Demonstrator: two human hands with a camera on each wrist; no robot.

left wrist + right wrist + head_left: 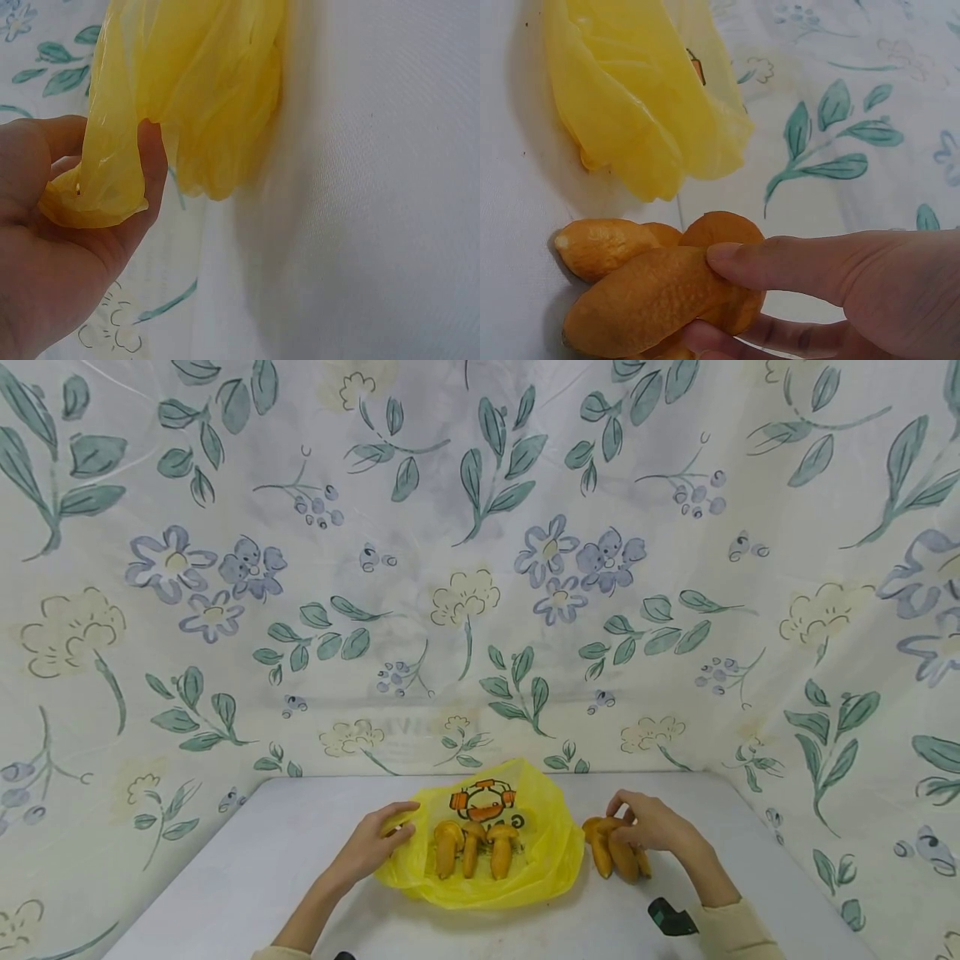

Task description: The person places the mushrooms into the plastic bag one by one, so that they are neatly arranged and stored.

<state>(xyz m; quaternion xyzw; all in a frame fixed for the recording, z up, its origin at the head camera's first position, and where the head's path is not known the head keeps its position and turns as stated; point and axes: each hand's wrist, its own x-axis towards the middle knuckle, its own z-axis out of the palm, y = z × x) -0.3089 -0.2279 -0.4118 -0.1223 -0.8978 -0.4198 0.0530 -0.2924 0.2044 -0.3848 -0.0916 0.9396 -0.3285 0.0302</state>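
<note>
A yellow plastic bag (543, 868) with an orange and black cartoon print lies on the table. Three brown mushrooms (501, 852) stand out in a row against it; I cannot tell how deep inside they are. My left hand (367, 847) grips the bag's left edge, and in the left wrist view a gathered strip of the bag (112, 172) runs between thumb and fingers. To the bag's right, my right hand (663, 827) pinches a thick-stemmed mushroom (645, 300) between thumb and fingers. Another mushroom (604, 246) lies against it, and more are partly hidden beneath.
The white table (247, 877) reaches back to a floral cloth (480, 610) hung behind and at both sides. A dark object (671, 917) sits by my right wrist. The bag's right edge is close to the mushrooms at my right hand.
</note>
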